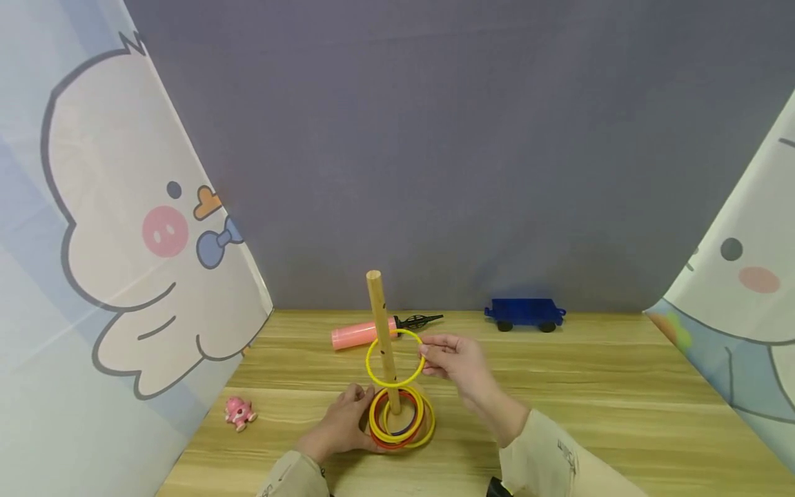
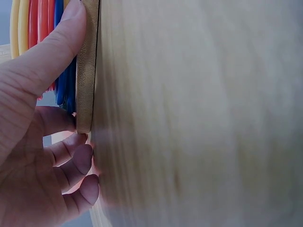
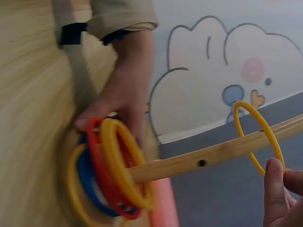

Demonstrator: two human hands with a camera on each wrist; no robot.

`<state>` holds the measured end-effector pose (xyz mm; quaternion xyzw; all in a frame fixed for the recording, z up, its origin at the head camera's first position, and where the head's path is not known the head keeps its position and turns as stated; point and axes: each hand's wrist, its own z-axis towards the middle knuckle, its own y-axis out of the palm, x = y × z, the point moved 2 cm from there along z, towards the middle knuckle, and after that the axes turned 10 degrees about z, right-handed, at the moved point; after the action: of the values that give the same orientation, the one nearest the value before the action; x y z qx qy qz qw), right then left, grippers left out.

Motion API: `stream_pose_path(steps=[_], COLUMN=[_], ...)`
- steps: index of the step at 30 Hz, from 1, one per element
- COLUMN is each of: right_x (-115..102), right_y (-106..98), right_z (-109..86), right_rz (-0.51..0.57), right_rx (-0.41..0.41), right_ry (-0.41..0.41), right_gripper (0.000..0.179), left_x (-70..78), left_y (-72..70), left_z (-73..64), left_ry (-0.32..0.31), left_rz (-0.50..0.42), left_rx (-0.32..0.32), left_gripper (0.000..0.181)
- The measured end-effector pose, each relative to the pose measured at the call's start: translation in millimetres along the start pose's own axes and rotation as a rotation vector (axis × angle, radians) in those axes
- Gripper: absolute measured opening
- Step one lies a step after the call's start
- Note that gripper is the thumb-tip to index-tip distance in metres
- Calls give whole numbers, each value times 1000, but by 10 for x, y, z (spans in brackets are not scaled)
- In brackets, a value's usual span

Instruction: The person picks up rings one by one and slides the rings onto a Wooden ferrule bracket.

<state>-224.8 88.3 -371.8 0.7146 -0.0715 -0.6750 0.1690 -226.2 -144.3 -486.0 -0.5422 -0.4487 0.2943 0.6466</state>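
A wooden post stands upright on a wooden base. Several yellow, red and blue rings lie stacked around the post's foot, and one yellow ring leans out to the side. My left hand grips the base at its edge, thumb on one side and fingers curled at the other. Partway up the post, my right hand pinches a single yellow ring between thumb and fingers. In the right wrist view the post passes through this ring, above the stack.
Behind the post lies a pink hand pump with a black nozzle. A blue toy wagon stands at the table's back right. Toward the left edge is a small pink figurine. A grey curtain closes off the back.
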Motion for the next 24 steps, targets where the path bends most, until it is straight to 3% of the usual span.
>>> stream_pose_path(steps=[6,12,24], right_x=[443,770,932], right_y=[-132,-231,-319], right_z=[-24,-48,-47], right_rz=[-40,-74,-139], right_rx=[19,31,62], right_ry=[47,73,57], right_gripper=[30,29,18], left_x=[25,35,27], left_y=[-24,-18,-1], left_z=[-9,-1,-6], left_ry=[21,26,19], left_rz=[-7,7,-12], left_rx=[13,10,-3], left_gripper=[104,113,114])
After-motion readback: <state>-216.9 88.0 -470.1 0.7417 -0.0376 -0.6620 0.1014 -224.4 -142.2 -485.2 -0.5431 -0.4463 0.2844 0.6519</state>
